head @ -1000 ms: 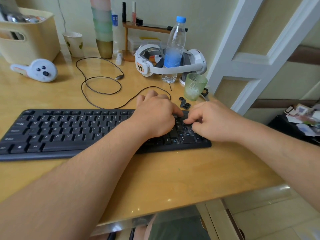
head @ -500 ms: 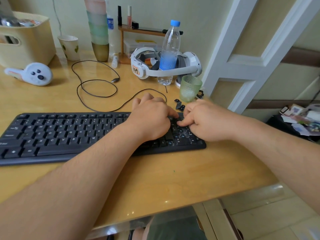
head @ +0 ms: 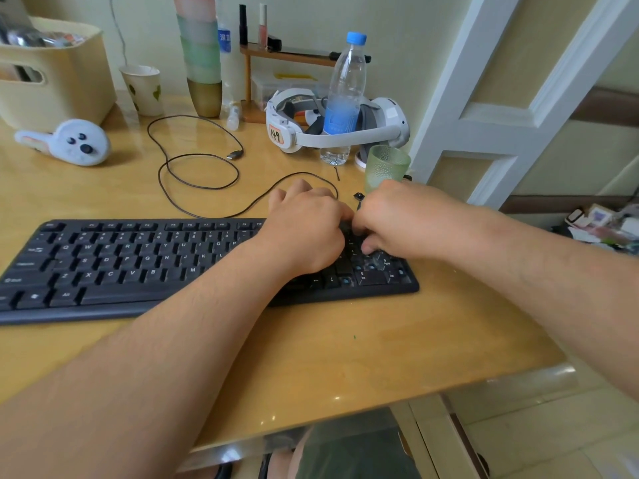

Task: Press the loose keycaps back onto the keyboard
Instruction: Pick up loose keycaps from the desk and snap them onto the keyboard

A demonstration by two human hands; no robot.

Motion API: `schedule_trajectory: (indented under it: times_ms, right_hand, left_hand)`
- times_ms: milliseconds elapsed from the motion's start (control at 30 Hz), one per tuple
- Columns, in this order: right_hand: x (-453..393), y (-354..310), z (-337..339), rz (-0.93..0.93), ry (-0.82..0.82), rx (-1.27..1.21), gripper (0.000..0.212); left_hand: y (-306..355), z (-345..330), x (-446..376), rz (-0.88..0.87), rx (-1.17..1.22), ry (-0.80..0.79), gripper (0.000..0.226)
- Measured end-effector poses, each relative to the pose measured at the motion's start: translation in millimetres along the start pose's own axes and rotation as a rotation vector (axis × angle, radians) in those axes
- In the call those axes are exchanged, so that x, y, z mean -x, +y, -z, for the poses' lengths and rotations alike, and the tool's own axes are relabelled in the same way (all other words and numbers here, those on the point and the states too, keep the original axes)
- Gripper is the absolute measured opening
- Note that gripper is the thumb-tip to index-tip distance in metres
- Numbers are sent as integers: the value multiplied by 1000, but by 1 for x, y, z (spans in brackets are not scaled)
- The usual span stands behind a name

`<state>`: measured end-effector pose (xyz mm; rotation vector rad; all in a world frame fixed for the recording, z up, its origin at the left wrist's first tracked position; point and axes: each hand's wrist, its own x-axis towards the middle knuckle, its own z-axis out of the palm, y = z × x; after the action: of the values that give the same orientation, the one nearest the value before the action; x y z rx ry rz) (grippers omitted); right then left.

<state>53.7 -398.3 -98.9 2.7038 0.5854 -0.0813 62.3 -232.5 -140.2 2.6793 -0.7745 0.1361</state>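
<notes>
We record a pale yellow-green wall [head: 397, 19] behind a light wooden desk [head: 345, 357] with a glossy top that carries soft reflections. To the right stands a white-framed panel door [head: 501, 133] with cream inset panels. Below the desk edge we note pale floor tiles [head: 536, 440]. A small wooden shelf [head: 287, 57] stands against the wall. Lighting is even and diffuse; its source is not visible.

arms: bare, no sleeves | hands [head: 307, 223]: no rings | lap: green garment [head: 345, 451]
</notes>
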Motion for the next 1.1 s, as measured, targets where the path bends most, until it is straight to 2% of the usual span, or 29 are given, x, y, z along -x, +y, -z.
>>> schedule_trajectory:
  times_ms: [233, 333, 467, 533, 633, 700, 767, 867, 1000, 1100]
  right_hand:
    - [11, -1, -4, 182, 58, 160, 20]
    - [10, -4, -8, 157, 88, 150, 14]
    - [11, 2, -7, 142, 96, 95, 26]
    - [19, 9, -5, 83, 135, 3, 25]
    - [41, 12, -10, -19, 300, -243, 15]
    - [56, 2, -18, -39, 335, -317, 12]
    - [64, -8, -26, -58, 388, -338, 13]
    - [64, -10, -29, -173, 580, -460, 11]
    - [62, -14, -26, -286, 703, -583, 8]
    - [66, -13, -28, -223, 723, -603, 11]
  left_hand:
    - [2, 1, 0, -8, 5, -15, 58]
    - [3, 0, 0, -9, 0, -26, 57]
    - [4, 1, 1, -11, 17, -28, 57]
    - [4, 2, 1, -18, 33, -22, 59]
    - [4, 3, 1, -23, 55, -9, 60]
    - [4, 4, 1, -39, 73, -4, 58]
    - [5, 5, 1, -72, 120, -30, 49]
    - [3, 4, 0, -133, 243, -91, 19]
    - [0, 6, 1, -185, 443, -87, 21]
    - [-2, 4, -1, -204, 448, -33, 14]
